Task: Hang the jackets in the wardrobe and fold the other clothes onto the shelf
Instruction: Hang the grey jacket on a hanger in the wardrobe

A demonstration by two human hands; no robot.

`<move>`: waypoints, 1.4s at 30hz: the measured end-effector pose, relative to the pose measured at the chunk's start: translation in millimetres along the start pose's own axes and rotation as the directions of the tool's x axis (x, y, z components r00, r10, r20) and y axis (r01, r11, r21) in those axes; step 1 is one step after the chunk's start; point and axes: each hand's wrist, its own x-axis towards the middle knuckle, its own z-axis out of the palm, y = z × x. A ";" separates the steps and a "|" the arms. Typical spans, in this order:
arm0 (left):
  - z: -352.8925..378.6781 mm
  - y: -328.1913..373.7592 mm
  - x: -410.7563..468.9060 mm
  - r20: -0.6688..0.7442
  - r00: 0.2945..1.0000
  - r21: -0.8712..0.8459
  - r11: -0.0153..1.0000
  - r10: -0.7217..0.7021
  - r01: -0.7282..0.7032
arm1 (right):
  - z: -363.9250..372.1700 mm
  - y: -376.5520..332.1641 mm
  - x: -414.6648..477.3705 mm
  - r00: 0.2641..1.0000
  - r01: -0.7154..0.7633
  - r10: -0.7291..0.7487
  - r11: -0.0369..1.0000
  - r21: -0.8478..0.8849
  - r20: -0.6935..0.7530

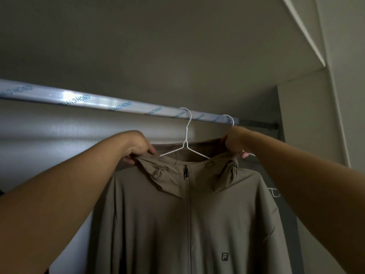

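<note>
Pinches taupe zip-front jacket point(158, 224), hung on white wire hanger point(186, 133), with fingers point(152, 150) of left hand point(138, 146) and right hand point(234, 142).

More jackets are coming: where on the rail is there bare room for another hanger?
Free: the long stretch of rail left of the white hanger carrying the tan jacket, out to the picture's left edge. Crowded: right of that hanger, where a second hook, the right hand and a dark garment sit close to the wardrobe's side wall.
</note>
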 end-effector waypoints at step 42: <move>50.3 -48.9 26.4 -0.334 0.941 -0.408 0.909 -0.059 -0.088 | 48.2 32.2 -10.6 0.885 0.098 0.102 0.912 0.398 -0.453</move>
